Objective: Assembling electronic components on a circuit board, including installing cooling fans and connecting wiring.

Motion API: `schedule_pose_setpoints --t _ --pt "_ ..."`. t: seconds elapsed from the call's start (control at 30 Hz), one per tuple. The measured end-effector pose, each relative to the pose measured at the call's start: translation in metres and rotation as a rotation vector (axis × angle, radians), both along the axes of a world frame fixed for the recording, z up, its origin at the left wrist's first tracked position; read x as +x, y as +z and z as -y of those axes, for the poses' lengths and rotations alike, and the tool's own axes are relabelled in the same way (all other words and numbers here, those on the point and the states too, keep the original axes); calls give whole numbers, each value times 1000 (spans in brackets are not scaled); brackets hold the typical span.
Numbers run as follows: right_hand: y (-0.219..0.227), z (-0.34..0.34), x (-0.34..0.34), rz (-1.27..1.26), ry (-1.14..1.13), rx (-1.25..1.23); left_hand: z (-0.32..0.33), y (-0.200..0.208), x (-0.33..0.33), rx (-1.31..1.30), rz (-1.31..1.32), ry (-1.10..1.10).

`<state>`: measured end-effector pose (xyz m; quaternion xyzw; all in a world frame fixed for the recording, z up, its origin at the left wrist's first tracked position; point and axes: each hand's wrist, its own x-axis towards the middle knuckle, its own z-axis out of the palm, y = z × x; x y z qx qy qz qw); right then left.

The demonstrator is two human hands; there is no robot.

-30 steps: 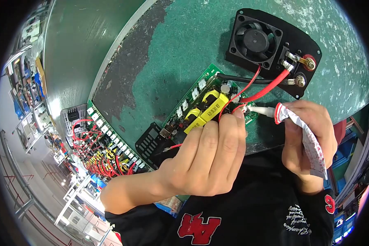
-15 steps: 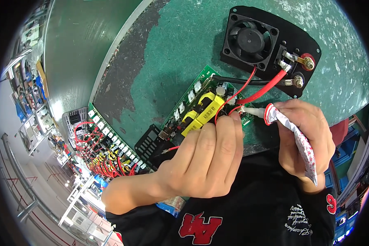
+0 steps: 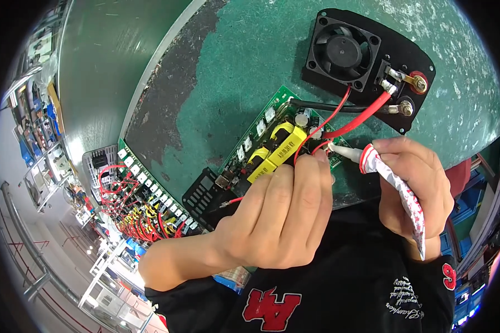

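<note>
My right hand (image 3: 419, 188) is wrapped round a soft white tube with red markings (image 3: 397, 180). The tube's pale tapered nozzle (image 3: 347, 151) points left, its tip at the right end of a green circuit board (image 3: 283, 97), beside a short red wire (image 3: 320, 146). My left hand (image 3: 280, 219) is closed over the board's near edge, fingers pressed together and fingertips by that wire. Whatever they pinch is hidden, and so is the thumb. Yellow-wrapped transformers (image 3: 278, 156) sit on the board. Thick red (image 3: 364, 115) and black cables (image 3: 339, 107) join it to a black end panel (image 3: 403, 55).
A black fan (image 3: 343, 51) is mounted on the panel, with a thin red wire running to the board. A vented black plate (image 3: 200, 191) lies at the board's left end. Several more boards with red wires (image 3: 144, 194) line the left edge of the worn green tabletop (image 3: 233, 50).
The panel with its fan has shifted slightly right, and the board has moved a little with it. The tube's tail has swung slightly downward; both hands stay nearly in place.
</note>
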<state>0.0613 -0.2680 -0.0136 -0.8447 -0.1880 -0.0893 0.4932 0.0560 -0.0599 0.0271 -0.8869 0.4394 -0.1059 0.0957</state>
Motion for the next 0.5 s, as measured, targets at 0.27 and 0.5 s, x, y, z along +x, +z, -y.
schedule_pose_setpoints --t 0.27,0.5 --pt "0 15 -7 -101 -22 57 0 2 0 35 -4 -21" --pt "-5 28 -14 -134 -294 554 3 1 -6 37 0 21"
